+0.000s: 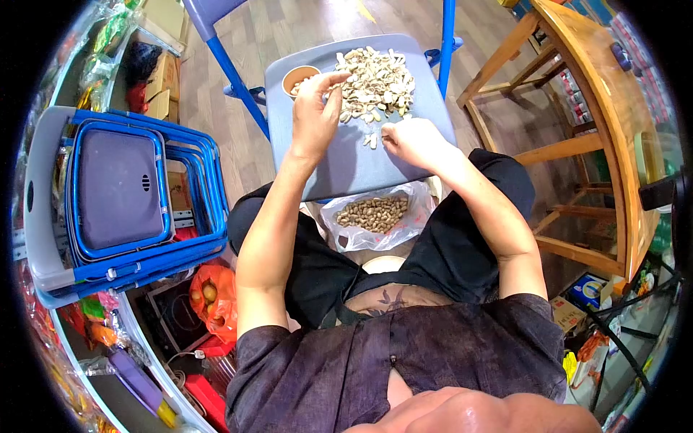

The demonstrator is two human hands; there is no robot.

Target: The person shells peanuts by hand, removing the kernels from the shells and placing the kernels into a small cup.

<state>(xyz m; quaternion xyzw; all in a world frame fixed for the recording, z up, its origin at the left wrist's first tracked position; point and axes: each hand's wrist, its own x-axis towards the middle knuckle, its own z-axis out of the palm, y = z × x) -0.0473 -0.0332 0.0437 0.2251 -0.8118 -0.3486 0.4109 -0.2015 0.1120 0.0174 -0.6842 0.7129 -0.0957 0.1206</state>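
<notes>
On the grey seat of a blue-framed chair (339,177) lies a heap of pale peanut shells (372,79). A small orange-brown bowl (291,76) holding peanuts stands at the seat's far left. My left hand (316,108) is over the bowl's right side, thumb and fingers apart, with nothing visible between them. My right hand (415,141) is closed near the heap's front edge; what it holds, if anything, is hidden. A few loose shells (370,141) lie just left of it. Below the seat's near edge, a clear plastic bag (339,234) contains many unshelled peanuts (373,213).
Folded blue-framed chairs (119,187) stand at the left, beside shelves of packaged goods. An orange bag (214,299) with round items sits at lower left. A wooden table (599,123) is on the right, with boxes beneath it. My knees flank the bag of peanuts.
</notes>
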